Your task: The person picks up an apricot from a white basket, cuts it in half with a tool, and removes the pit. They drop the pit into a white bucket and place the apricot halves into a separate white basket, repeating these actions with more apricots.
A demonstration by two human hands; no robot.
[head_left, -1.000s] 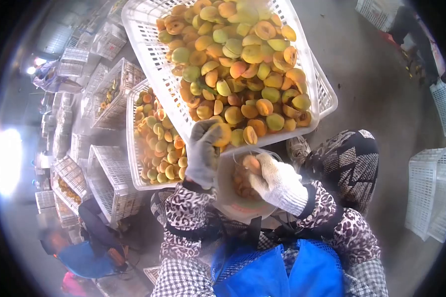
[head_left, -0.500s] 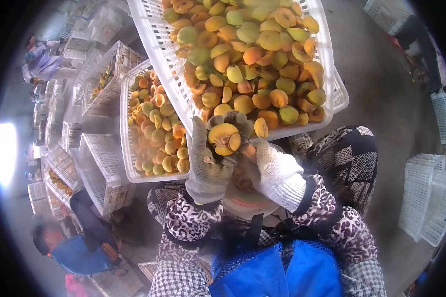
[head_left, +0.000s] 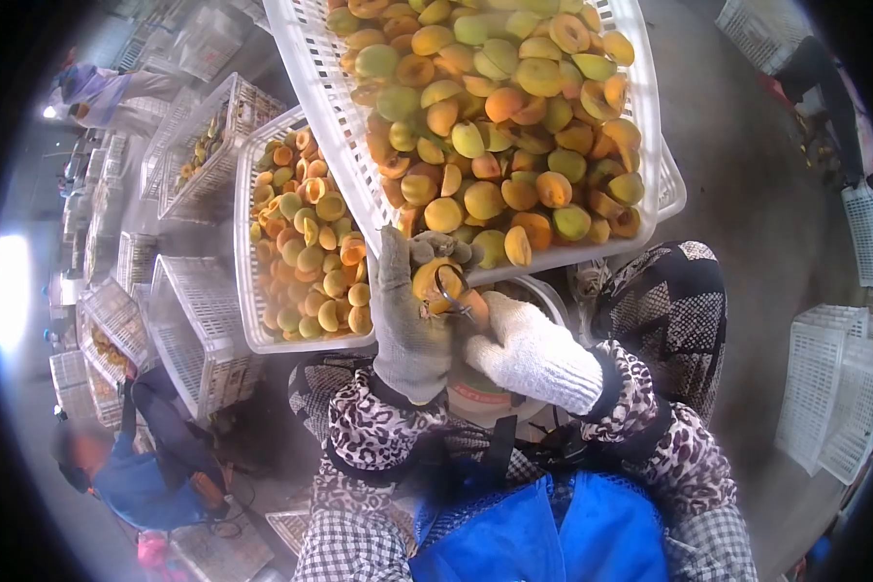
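Observation:
My left hand (head_left: 413, 325), in a grey-stained glove, is closed round a cut orange fruit (head_left: 436, 284). In a white glove, my right hand (head_left: 533, 351) grips a small tool (head_left: 453, 299) with a curved metal end, which touches the cut face of the fruit. Just beyond my hands stands a large white crate (head_left: 359, 199) full of halved yellow-orange fruit (head_left: 485, 199). Below my hands is a round tub (head_left: 495, 409), partly hidden by them.
A second white crate (head_left: 245, 238) with fruit halves stands at the left, beside a white crate (head_left: 189, 335). More crates (head_left: 824, 383) stand at the right. A person in blue (head_left: 145, 485) sits at the lower left; another person (head_left: 97, 95) is at the upper left.
The tool's curved metal end now shows on the fruit in my left hand. My right hand has moved slightly downward. The person in blue has shifted.

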